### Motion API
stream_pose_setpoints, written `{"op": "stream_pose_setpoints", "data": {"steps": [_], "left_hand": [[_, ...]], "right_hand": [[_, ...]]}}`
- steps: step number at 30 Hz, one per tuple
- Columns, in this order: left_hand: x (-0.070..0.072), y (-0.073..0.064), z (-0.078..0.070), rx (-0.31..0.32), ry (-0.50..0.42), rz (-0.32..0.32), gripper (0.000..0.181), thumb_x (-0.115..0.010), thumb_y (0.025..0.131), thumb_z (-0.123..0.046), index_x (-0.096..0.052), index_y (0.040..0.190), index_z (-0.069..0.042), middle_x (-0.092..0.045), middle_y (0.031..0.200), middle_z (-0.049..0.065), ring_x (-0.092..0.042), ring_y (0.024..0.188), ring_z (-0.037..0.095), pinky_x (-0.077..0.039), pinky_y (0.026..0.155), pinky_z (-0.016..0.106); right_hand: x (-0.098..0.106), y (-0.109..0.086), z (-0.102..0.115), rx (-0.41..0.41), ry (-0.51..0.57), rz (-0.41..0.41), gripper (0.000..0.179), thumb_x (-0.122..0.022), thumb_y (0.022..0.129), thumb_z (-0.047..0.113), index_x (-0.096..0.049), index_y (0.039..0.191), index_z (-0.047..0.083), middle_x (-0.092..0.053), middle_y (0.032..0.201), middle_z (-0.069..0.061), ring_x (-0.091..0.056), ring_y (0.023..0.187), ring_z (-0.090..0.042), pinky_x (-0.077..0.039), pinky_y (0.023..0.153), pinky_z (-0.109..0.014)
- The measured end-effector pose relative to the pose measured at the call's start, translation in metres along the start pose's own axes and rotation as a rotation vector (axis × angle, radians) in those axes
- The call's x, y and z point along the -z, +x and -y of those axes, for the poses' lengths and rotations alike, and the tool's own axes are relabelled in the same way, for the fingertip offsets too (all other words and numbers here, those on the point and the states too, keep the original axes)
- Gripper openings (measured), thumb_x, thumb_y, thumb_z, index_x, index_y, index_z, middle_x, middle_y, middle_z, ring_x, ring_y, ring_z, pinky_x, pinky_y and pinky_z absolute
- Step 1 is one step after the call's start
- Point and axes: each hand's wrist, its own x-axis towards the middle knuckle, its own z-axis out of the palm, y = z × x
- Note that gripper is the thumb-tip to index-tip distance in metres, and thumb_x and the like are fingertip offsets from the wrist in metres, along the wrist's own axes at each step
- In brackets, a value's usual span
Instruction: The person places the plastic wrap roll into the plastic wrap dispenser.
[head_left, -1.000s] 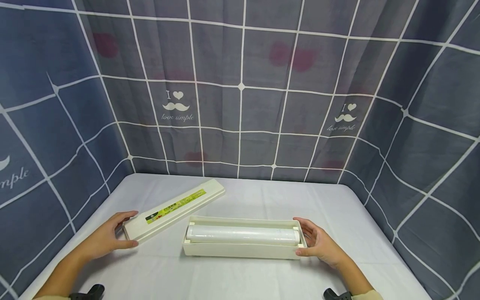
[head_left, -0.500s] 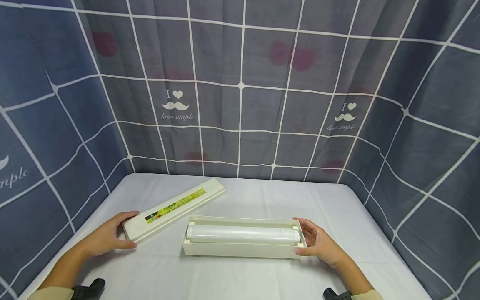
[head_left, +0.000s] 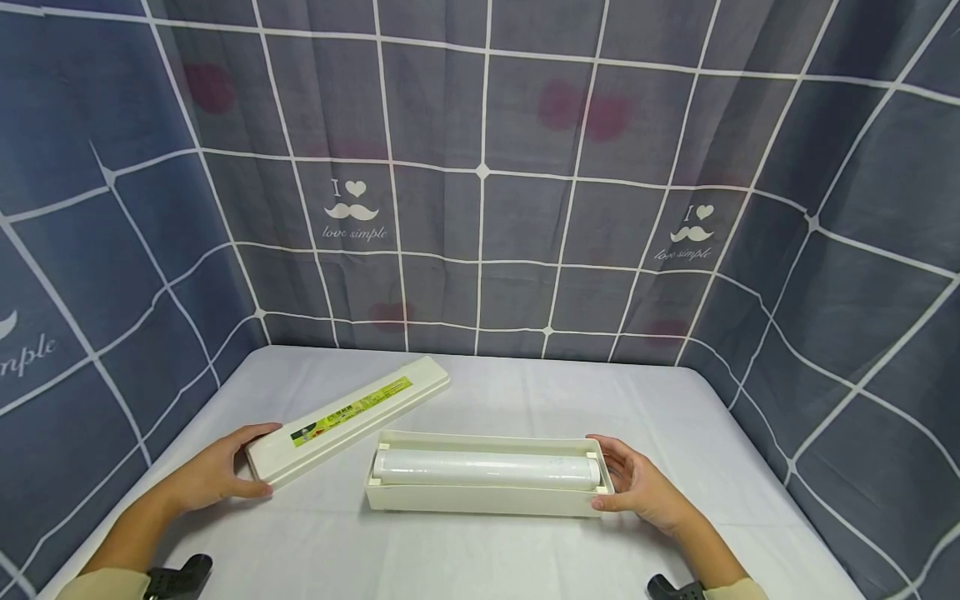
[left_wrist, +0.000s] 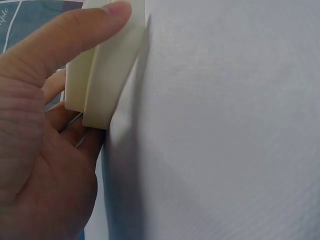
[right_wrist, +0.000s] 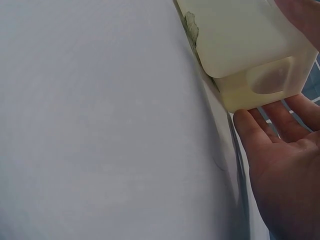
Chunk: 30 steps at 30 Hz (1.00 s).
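A long cream plastic lid (head_left: 318,446) with a yellow-green label lies aslant on the table at the left. My left hand (head_left: 213,471) holds its near-left end, thumb on the front side and fingers round the back. In the left wrist view the thumb presses along the lid's edge (left_wrist: 112,70). To the right stands an open cream box (head_left: 480,500) with a white roll of cling film (head_left: 487,471) lying lengthwise inside. My right hand (head_left: 641,492) grips the box's right end between thumb and fingers. The right wrist view shows that box end (right_wrist: 235,40), with fingers curled behind it.
A white cloth (head_left: 465,558) covers the table. Dark blue-grey checked curtains (head_left: 435,208) enclose it at the back and both sides. A black strap device sits on the left wrist (head_left: 180,577) and another on the right wrist (head_left: 675,589).
The left forearm has shifted slightly, with more of its sleeve showing, and the left thumb has edged a little leftward. Lid, box and right hand look practically still.
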Motion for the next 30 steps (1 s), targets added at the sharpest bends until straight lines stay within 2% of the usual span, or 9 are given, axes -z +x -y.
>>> {"op": "stream_pose_setpoints", "data": {"steps": [8,16,25,30], "left_hand": [[-0.0023,0.0010,0.0018,-0.008,0.009,-0.022,0.100,-0.097,0.066,-0.026,-0.045,0.148,0.000,-0.053,0.144,0.025,-0.037,0.113,-0.018,-0.035,0.088,0.006],[-0.0041,-0.0005,0.0029,-0.017,-0.003,-0.024,0.101,-0.096,0.066,-0.023,-0.043,0.149,0.000,-0.051,0.145,0.028,-0.034,0.114,-0.021,-0.035,0.088,0.006],[-0.0070,-0.0005,-0.0015,0.005,0.050,-0.045,0.104,-0.098,0.063,-0.026,-0.044,0.149,-0.002,-0.052,0.144,0.027,-0.035,0.114,-0.017,-0.036,0.087,0.008],[-0.0078,-0.0005,-0.0023,-0.008,0.076,-0.066,0.100,-0.098,0.064,-0.026,-0.046,0.147,-0.003,-0.055,0.140,0.024,-0.041,0.110,-0.012,-0.040,0.085,0.013]], "right_hand": [[-0.0007,-0.0003,0.0024,-0.005,0.006,0.005,0.101,-0.085,0.076,-0.003,-0.023,0.155,-0.011,-0.036,0.151,-0.037,-0.057,0.126,-0.001,-0.051,0.103,-0.017],[-0.0018,-0.0001,0.0036,-0.006,0.000,0.004,0.101,-0.085,0.076,-0.003,-0.022,0.155,-0.012,-0.035,0.151,-0.037,-0.056,0.126,0.000,-0.051,0.104,-0.016],[-0.0023,-0.0010,0.0045,-0.006,-0.005,-0.004,0.102,-0.086,0.076,-0.002,-0.022,0.155,-0.012,-0.035,0.151,-0.038,-0.056,0.125,0.000,-0.051,0.103,-0.016],[-0.0023,-0.0007,0.0041,-0.005,-0.001,0.001,0.102,-0.086,0.077,-0.002,-0.022,0.155,-0.012,-0.036,0.150,-0.038,-0.057,0.125,-0.001,-0.052,0.103,-0.017]]}}
